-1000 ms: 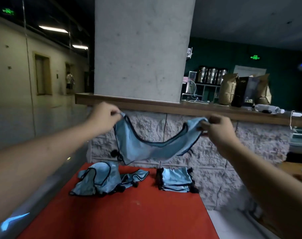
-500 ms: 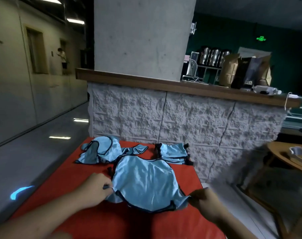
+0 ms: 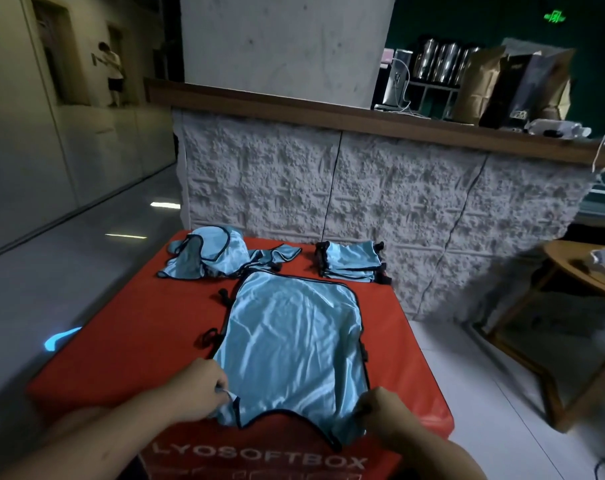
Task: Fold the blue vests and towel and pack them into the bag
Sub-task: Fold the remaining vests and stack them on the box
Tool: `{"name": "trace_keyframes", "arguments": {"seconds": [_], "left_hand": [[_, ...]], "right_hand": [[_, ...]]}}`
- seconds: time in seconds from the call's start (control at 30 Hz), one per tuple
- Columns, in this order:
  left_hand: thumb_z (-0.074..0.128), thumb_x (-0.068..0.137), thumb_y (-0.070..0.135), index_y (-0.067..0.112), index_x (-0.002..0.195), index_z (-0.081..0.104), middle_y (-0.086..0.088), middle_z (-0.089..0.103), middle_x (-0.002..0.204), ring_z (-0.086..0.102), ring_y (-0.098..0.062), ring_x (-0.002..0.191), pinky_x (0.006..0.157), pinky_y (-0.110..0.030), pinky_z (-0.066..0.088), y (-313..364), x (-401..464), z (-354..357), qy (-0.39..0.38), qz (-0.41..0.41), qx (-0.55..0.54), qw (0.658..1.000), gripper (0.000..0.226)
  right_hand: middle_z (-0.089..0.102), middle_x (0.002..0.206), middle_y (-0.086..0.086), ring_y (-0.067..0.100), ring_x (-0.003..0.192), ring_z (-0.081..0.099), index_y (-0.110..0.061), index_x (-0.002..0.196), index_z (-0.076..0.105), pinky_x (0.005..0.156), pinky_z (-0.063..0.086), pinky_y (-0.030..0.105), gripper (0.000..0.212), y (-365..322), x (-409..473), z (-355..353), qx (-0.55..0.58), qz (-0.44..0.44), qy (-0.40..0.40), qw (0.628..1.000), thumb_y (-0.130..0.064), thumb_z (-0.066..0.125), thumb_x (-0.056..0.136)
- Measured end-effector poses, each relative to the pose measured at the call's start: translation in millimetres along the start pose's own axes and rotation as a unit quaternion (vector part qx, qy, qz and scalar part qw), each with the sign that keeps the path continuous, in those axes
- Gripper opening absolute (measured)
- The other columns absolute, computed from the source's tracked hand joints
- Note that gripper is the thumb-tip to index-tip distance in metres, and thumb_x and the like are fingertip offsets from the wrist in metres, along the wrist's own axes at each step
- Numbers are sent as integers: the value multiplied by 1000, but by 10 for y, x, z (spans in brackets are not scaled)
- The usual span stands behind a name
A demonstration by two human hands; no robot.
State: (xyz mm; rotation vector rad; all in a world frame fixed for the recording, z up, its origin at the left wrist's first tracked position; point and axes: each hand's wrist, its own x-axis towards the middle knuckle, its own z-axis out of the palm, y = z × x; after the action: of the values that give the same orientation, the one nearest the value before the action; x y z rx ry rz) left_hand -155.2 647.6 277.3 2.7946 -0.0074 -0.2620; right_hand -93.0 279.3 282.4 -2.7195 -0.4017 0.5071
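Note:
A light blue vest [image 3: 294,341] with black trim lies spread flat on the red soft box [image 3: 128,341], its shoulder straps toward me. My left hand [image 3: 197,389] pinches the near left strap. My right hand [image 3: 380,414] pinches the near right strap at the box's front edge. At the far left of the box lies a crumpled heap of blue vests [image 3: 207,258]. A neat stack of folded blue vests [image 3: 351,261] sits at the far right corner. No bag or towel is in view.
A white stone-textured counter [image 3: 363,188] with a wooden top stands just behind the box. A round wooden table [image 3: 585,268] is to the right. Paper bags [image 3: 481,84] and metal canisters stand on the counter. A person stands far off at the left.
Both hands brought the vest down from the air and laid it flat on the red box, then drew it toward me. My view tilted downward.

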Motion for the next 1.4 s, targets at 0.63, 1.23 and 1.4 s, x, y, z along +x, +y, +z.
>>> {"name": "trace_keyframes", "arguments": {"seconds": [0.63,1.23,1.4], "left_hand": [[64,94,35,9,68,57,-5,56,60,55,-15,57,55,-34,43,-86,1441,391,148,15,-127,981,37],[75,89,15,26,65,58,12,61,123,41,-2,135,109,-6,12,-395,1694,933,166,11,-162,973,31],[75,87,12,15,73,64,4,66,89,61,-15,97,83,-9,41,-305,1742,753,157,-3,-166,974,18]], "right_hand": [[51,55,-4,21,59,44,-19,56,47,57,31,33,35,50,1328,-13,135,93,172,971,-13,56,89],[66,114,5,27,108,59,-17,120,69,89,45,33,39,266,1550,-4,23,116,223,968,-22,65,81],[68,122,1,24,111,60,-19,120,72,97,40,30,35,154,1739,56,8,52,232,971,-19,69,85]]}}
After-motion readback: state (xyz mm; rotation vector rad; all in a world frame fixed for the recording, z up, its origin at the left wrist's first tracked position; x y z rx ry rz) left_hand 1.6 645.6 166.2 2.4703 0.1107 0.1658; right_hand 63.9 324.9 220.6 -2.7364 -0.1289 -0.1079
